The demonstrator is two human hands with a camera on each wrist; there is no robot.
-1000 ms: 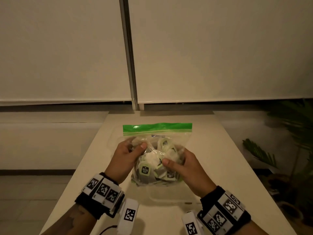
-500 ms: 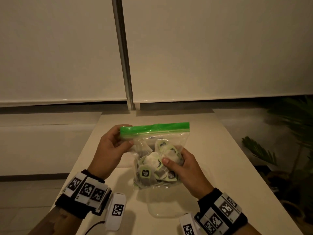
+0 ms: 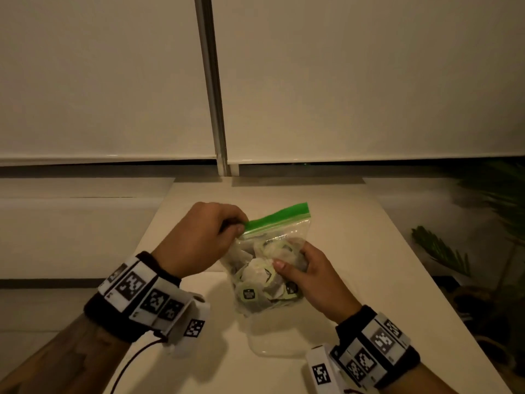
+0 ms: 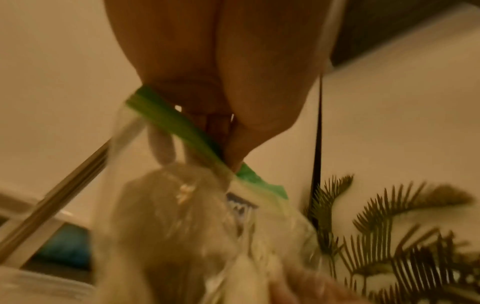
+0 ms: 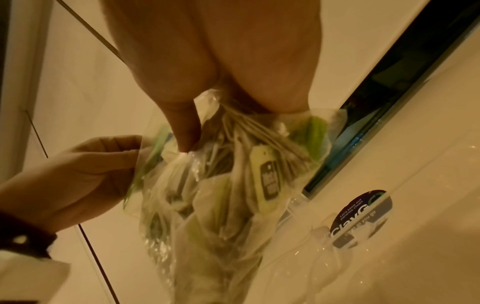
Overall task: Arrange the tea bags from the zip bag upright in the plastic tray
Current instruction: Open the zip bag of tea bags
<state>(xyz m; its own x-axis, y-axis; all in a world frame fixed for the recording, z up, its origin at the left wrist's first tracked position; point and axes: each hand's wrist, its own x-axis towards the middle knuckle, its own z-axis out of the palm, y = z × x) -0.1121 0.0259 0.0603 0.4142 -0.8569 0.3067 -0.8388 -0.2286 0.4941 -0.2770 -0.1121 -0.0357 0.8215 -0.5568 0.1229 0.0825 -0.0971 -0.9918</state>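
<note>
— Pinched between thumb and fingers of the left hand [image 3: 203, 237], at frame centre in the head view, is the left end of the green seal strip [image 3: 277, 218] of the zip bag [image 3: 267, 268]. And the other hand?

— Right hand [image 3: 311, 277], just right of centre, grips the bag's bulging side, thumb pressed on the tea bags [image 3: 257, 282] inside. The bag hangs above the clear plastic tray [image 3: 272, 346], low in the frame on the white table [image 3: 383, 265].

— Left wrist view?

— Blurred. Fingertips [image 4: 236, 152] at centre clamp the green strip [image 4: 182, 127]; the bag [image 4: 182, 226] fills the lower middle, with a plant [image 4: 389, 236] at lower right.

— Right wrist view?

— Thumb [image 5: 182, 127] and palm bunch the plastic at upper centre. Tagged tea bags [image 5: 265, 174] crowd the middle, the left hand [image 5: 85, 170] holds the bag's edge at left, and the tray [image 5: 337, 246] with a dark round sticker [image 5: 361, 218] lies at lower right.
</note>
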